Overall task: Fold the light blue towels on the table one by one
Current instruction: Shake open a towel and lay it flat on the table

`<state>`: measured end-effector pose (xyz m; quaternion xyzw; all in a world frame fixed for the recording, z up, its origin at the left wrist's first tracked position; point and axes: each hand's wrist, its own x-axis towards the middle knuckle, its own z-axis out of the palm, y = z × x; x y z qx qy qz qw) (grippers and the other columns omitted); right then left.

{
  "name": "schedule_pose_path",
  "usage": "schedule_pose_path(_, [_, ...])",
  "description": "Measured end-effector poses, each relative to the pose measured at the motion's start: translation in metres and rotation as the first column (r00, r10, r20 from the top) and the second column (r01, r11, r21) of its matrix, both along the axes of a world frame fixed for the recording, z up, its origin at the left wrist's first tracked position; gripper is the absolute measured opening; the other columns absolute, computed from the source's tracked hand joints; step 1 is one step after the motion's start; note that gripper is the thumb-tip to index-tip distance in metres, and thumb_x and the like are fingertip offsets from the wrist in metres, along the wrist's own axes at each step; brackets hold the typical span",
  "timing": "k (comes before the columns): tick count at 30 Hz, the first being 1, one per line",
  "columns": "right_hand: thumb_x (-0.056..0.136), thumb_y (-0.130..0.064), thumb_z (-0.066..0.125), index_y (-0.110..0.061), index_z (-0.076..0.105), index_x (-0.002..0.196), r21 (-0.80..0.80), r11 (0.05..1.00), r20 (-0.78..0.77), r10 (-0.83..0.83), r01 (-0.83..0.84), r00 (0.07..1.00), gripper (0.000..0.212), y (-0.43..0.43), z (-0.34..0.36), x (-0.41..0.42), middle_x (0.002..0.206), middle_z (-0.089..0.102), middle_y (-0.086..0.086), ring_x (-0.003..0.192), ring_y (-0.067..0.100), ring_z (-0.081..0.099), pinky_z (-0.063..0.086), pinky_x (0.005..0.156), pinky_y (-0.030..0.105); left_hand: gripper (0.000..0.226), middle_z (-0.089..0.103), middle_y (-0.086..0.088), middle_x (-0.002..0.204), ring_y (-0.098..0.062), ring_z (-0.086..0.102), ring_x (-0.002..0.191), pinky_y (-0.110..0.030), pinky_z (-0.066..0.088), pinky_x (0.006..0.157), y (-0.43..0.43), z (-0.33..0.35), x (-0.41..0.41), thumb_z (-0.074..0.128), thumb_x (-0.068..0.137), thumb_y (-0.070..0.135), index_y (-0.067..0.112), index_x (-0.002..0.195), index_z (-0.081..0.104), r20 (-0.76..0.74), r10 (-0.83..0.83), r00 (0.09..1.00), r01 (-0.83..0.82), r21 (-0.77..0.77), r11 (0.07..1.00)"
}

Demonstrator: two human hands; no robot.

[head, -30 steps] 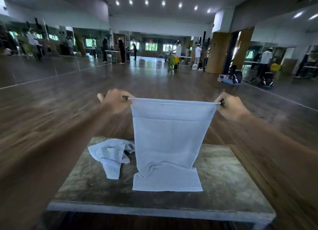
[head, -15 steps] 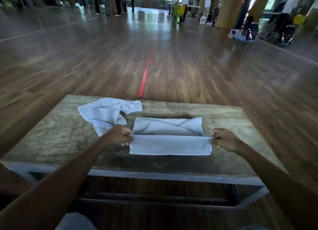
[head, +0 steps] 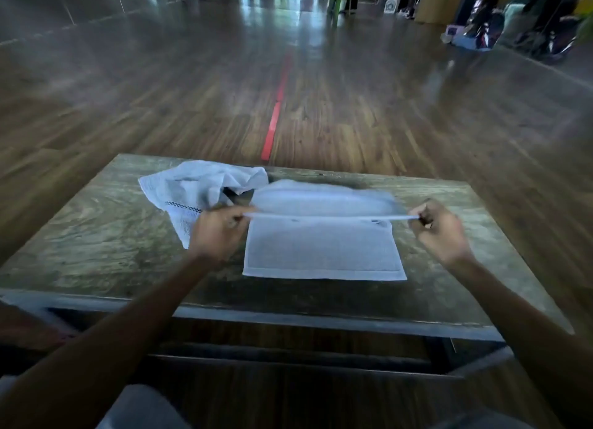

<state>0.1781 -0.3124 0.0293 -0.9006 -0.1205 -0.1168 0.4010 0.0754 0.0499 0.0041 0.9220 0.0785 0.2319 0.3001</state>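
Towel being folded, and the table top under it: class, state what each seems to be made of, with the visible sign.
Towel: looks like woven terry cotton, matte pale blue; the signs are a fine grid texture, a hemmed edge and a limp drape.
Table top: probably wood or wood-look laminate, dull and worn; the sign is its streaky grey-brown grain.

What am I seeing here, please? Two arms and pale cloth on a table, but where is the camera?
No machine here: a person works with two bare hands. The camera sits on the person's head, looking forward and down, so both arms enter from below. On the worn wooden table lie two towels. The left hand and the right hand each pinch one end of an edge of the flat light blue towel, stretching it between them. The crumpled light blue towel lies beyond the left hand.
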Motion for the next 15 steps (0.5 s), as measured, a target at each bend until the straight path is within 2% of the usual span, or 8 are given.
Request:
schedule_pose_path(1, [0.082,0.004,0.059,-0.014,0.058,0.079,-0.063,0.997,-0.048,0.031,-0.034,0.998,0.018,-0.005,-0.014,-0.005,0.072,0.061,0.006,0.066,0.016,0.055,0.036,0.056,0.013,0.021,0.072,0.000,0.091,-0.019,0.065,0.080,-0.028,0.047,0.069,0.004,-0.017,-0.007,0.065,0.087,0.023,0.032,0.105,0.072,-0.077,-0.031,0.997,0.034,0.042,0.999])
schedule_pose_path(3, [0.082,0.001,0.062,-0.022,0.057,0.076,-0.158,0.983,-0.182,0.063,-0.092,0.981,0.024,-0.013,-0.038,-0.012,0.076,0.064,0.005,0.067,0.018,0.058,0.039,0.057,0.021,0.022,0.073,0.003,0.102,-0.018,0.068,0.087,-0.027,0.051,0.072,0.008,-0.040,-0.020,0.068,0.085,0.021,0.033,0.103,0.072,-0.143,-0.080,0.987,0.091,0.073,0.993])
schedule_pose_path(4, [0.083,-0.002,0.063,-0.026,0.056,0.075,-0.187,0.976,-0.241,0.065,-0.112,0.968,0.026,-0.016,-0.047,-0.016,0.078,0.065,0.003,0.069,0.017,0.059,0.041,0.058,0.023,0.022,0.072,0.003,0.104,-0.018,0.068,0.087,-0.027,0.052,0.072,0.008,-0.045,-0.025,0.069,0.084,0.020,0.031,0.102,0.073,-0.149,-0.091,0.985,0.103,0.077,0.992])
schedule_pose_path(6, [0.084,-0.006,0.064,-0.028,0.056,0.077,-0.229,0.965,-0.264,0.066,-0.129,0.962,0.025,-0.019,-0.058,-0.022,0.083,0.064,0.000,0.076,0.017,0.059,0.043,0.064,0.027,0.022,0.072,0.003,0.102,-0.018,0.067,0.085,-0.025,0.050,0.070,0.007,-0.047,-0.032,0.072,0.082,0.017,0.028,0.100,0.075,-0.119,-0.097,0.988,0.110,0.107,0.988])
schedule_pose_path(8, [0.085,-0.006,0.064,-0.022,0.060,0.081,-0.203,0.971,-0.229,0.083,-0.131,0.970,0.017,-0.020,-0.060,-0.028,0.084,0.062,-0.004,0.078,0.015,0.058,0.041,0.065,0.020,0.023,0.073,0.003,0.097,-0.018,0.066,0.087,-0.026,0.051,0.070,0.008,-0.048,-0.033,0.073,0.080,0.015,0.027,0.099,0.075,-0.085,-0.122,0.989,0.132,0.126,0.983])
schedule_pose_path(10, [0.085,-0.005,0.063,-0.022,0.061,0.085,-0.185,0.973,-0.193,0.103,-0.139,0.976,0.017,-0.022,-0.059,-0.032,0.083,0.061,-0.006,0.074,0.004,0.056,0.040,0.063,0.012,0.024,0.072,0.005,0.097,-0.015,0.064,0.088,-0.031,0.053,0.072,0.011,-0.053,-0.033,0.072,0.081,0.017,0.028,0.102,0.074,-0.077,-0.145,0.986,0.149,0.061,0.987])
schedule_pose_path(13, [0.085,-0.004,0.064,-0.023,0.063,0.088,-0.181,0.971,-0.164,0.125,-0.154,0.979,0.019,-0.027,-0.061,-0.034,0.083,0.062,-0.010,0.073,-0.004,0.058,0.040,0.063,0.007,0.026,0.072,0.007,0.099,-0.003,0.057,0.086,-0.030,0.051,0.073,0.011,-0.063,-0.039,0.059,0.083,0.038,0.029,0.104,0.072,-0.048,-0.151,0.987,0.152,0.016,0.988])
schedule_pose_path(15, [0.085,-0.002,0.064,-0.018,0.066,0.089,-0.200,0.965,-0.160,0.141,-0.172,0.977,0.017,-0.030,-0.063,-0.033,0.089,0.065,-0.006,0.078,-0.002,0.058,0.039,0.067,0.004,0.035,0.072,0.009,0.101,-0.002,0.056,0.096,-0.035,0.049,0.082,0.010,-0.068,-0.043,0.050,0.081,0.047,0.029,0.102,0.073,-0.042,-0.164,0.986,0.166,0.051,0.985])
